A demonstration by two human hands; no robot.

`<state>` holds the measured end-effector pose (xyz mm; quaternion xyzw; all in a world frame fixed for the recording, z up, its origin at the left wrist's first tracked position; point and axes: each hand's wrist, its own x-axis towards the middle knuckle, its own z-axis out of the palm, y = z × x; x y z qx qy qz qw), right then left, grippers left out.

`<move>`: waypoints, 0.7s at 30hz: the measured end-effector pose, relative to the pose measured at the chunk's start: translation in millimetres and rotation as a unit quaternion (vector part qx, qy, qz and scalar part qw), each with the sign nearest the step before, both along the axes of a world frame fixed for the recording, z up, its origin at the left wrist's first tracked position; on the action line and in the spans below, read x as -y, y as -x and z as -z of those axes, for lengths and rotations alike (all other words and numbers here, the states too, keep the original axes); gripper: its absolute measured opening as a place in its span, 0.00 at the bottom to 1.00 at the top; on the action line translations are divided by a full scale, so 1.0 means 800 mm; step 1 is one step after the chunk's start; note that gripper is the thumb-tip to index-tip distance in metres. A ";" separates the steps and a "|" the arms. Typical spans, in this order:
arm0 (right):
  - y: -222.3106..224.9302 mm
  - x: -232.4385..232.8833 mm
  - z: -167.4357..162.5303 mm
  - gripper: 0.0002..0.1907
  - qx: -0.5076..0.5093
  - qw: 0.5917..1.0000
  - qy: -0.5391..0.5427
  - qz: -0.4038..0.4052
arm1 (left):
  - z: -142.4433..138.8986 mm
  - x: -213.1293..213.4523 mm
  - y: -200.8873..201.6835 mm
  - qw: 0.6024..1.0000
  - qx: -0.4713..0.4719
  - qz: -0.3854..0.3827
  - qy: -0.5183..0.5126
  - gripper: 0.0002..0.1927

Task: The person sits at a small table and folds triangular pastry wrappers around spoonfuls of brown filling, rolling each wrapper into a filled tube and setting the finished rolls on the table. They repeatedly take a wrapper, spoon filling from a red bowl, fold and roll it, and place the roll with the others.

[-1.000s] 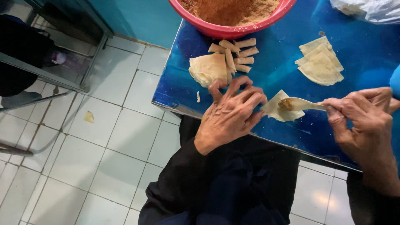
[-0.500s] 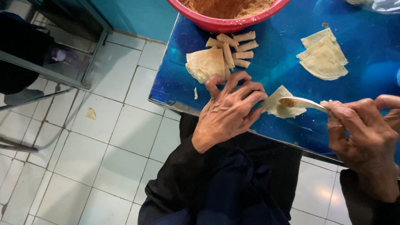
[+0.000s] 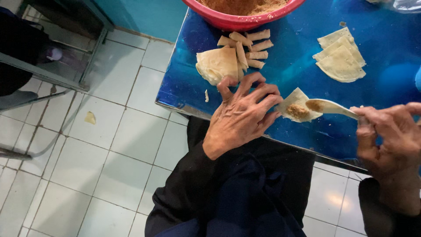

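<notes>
My left hand (image 3: 244, 115) rests on the blue table (image 3: 184, 83), its fingertips pressing the edge of a small folded pastry wrapper (image 3: 294, 99) with brown filling on it. My right hand (image 3: 389, 136) grips the handle of a white spoon (image 3: 330, 106) whose bowl lies over the wrapper with a bit of filling in it. A stack of wrappers (image 3: 216, 64) lies just beyond my left hand, next to several rolled pieces (image 3: 251, 46).
A red bowl (image 3: 237, 19) of brown filling stands at the table's far edge. More folded wrappers (image 3: 340, 57) lie at the right. White tiled floor (image 3: 87, 153) with a scrap (image 3: 90, 117) and a grey metal frame (image 3: 39, 74) are at the left.
The spoon has tipped filling onto the wrapper. My right hand has drifted slightly right and lower; my left hand still holds the wrapper's edge.
</notes>
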<state>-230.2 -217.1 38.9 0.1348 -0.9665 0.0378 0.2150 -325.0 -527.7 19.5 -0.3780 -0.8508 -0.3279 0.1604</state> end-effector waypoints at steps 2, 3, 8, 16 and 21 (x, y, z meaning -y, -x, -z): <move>-0.004 -0.002 0.000 0.07 0.029 0.997 0.042 0.050 | -0.001 0.002 -0.002 1.000 -0.002 -0.003 -0.002 0.15; -0.005 -0.004 0.000 0.08 0.046 0.993 0.071 0.078 | -0.002 0.004 -0.003 1.000 -0.009 -0.009 -0.001 0.14; 0.080 -0.047 0.008 0.08 0.052 0.929 0.361 -0.063 | -0.012 0.013 -0.001 0.999 -0.030 -0.031 0.012 0.14; 0.255 0.025 -0.032 0.11 -0.170 0.935 -0.307 -0.052 | -0.020 0.013 0.005 0.999 -0.028 -0.040 0.000 0.16; 0.199 0.075 -0.072 0.12 -0.047 0.990 -0.071 -0.115 | -0.019 0.014 0.000 0.999 -0.026 -0.030 -0.011 0.11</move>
